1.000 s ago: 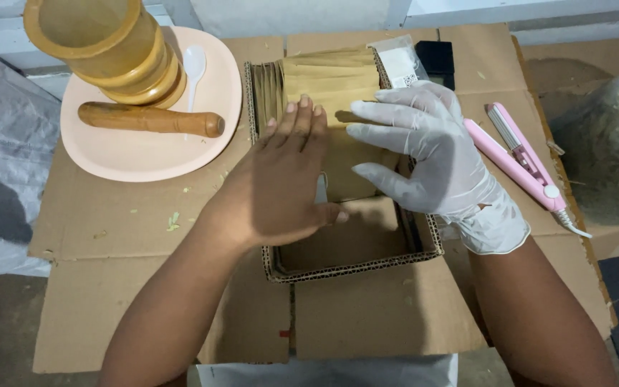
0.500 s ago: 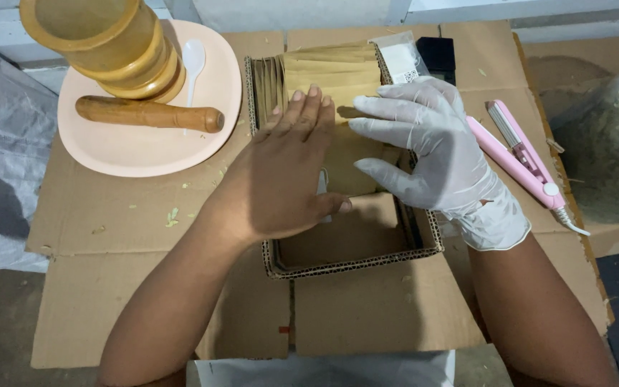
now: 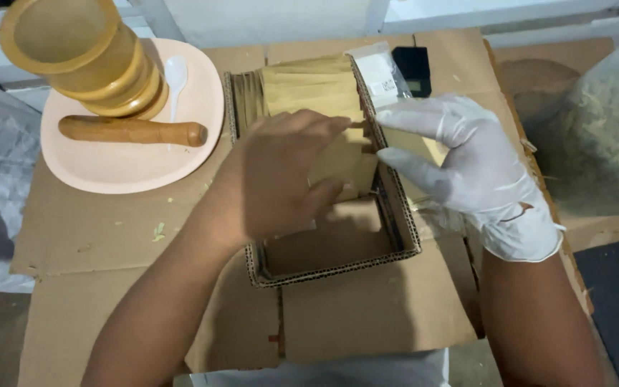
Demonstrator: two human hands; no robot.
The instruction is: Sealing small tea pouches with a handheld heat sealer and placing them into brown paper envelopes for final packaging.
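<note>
Seen from the head camera looking down, a small open cardboard box (image 3: 338, 265) sat on flattened cardboard sheets (image 3: 109, 236), and both hands worked inside it. A row of tan paper packets (image 3: 313, 89) stood on edge and filled the far part of the box; the near part showed only the bare cardboard bottom, so by that measure the packing looked roughly half done, with room left for more. The bare left hand (image 3: 281, 179) lay flat, fingers together, pressed against the nearest packet face, closed on nothing. The right hand (image 3: 467, 172), in a white glove, hovered at the box's right wall with fingers spread wide, its fingertips just touching the edge of the front packet; it gripped nothing. The packets therefore lay under and just beyond both palms, held between them rather than grasped. To the left, a pale pink plate (image 3: 102, 168) carried a wooden pestle (image 3: 130, 131), a stack of yellow round containers (image 3: 84, 61) and a white spoon (image 3: 175, 75). A clear plastic sachet (image 3: 381, 75) leaned at the box's far right corner.
</note>
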